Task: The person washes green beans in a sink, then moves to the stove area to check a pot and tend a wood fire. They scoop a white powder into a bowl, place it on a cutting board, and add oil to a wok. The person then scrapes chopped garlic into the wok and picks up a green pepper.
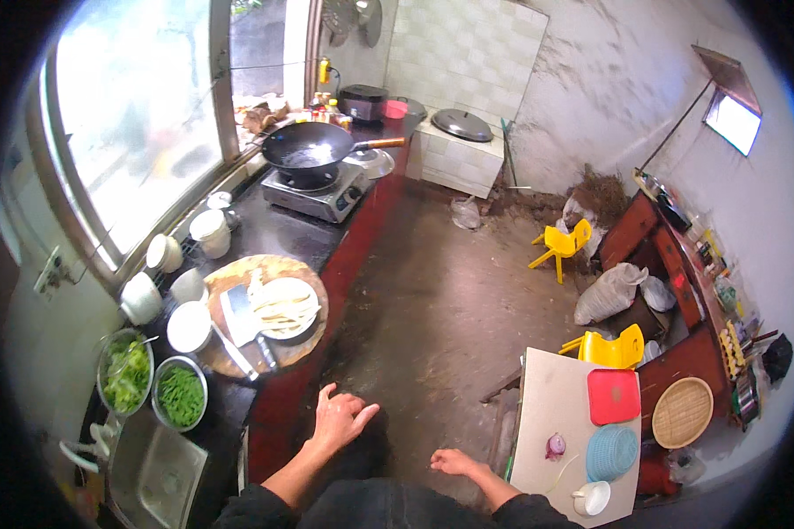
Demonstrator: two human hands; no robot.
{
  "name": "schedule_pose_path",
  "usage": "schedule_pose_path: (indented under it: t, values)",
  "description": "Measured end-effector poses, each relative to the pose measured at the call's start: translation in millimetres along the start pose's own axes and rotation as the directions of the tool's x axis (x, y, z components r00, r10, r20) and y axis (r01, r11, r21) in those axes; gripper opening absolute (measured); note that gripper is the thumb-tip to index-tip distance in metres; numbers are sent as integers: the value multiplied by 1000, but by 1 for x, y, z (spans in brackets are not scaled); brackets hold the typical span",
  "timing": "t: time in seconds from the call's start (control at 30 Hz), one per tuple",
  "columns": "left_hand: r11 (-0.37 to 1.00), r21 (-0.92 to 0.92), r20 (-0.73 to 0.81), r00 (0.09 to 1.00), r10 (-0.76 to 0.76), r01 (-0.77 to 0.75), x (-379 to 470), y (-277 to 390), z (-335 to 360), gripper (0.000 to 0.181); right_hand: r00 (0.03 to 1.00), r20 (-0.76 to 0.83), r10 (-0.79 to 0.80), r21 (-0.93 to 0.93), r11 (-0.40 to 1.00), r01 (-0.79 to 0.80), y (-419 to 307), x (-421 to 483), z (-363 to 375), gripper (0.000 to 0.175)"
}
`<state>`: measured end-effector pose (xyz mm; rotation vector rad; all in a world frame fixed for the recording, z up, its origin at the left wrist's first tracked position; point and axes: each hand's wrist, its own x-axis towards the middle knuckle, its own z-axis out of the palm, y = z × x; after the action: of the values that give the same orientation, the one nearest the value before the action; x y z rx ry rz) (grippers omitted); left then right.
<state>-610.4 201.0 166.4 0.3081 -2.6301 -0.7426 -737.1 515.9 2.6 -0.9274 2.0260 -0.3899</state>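
Observation:
My left hand [344, 418] hangs in the air by the red front edge of the dark countertop [284, 397], its fingers apart and nothing in it. My right hand [453, 461] is over the floor, left of a small table [529, 423]; its fingers are curled in, and no object shows in them. On the counter, a round wooden chopping board [311, 360] carries a white plate of pale sliced food [290, 307]. A cleaver [239, 316] and a second handled tool [237, 352] also lie on the board. A white bowl [189, 326] stands at the board's left edge.
A black wok [308, 147] rests on a portable stove [331, 195]. Bowls of leafy greens [126, 373] and chopped greens [180, 395] stand near the sink [165, 476]. An onion [556, 446], blue basket [612, 453] and mug [592, 497] are on the small table; yellow chairs [566, 244] stand beyond.

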Motion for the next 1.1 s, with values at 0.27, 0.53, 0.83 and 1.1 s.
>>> schedule_pose_path:
  t: [0.27,0.53,0.83,1.1]
  values:
    - [949,-264,-96,975,-201,170,225,-35,74,18,999,-40,-26,26,999,27,9,128,-189,32]
    - [956,-293,135,991,16,25,423,-37,156,33,972,-172,160,408,910,-78,89,201,-323,24]
    - [978,-199,308,951,-6,70,675,-49,268,48,916,-249,315,496,854,-158,250,317,-536,21]
    - [901,-234,213,923,-320,366,867,-107,276,38,928,-352,120,251,968,-30,304,496,-765,18]
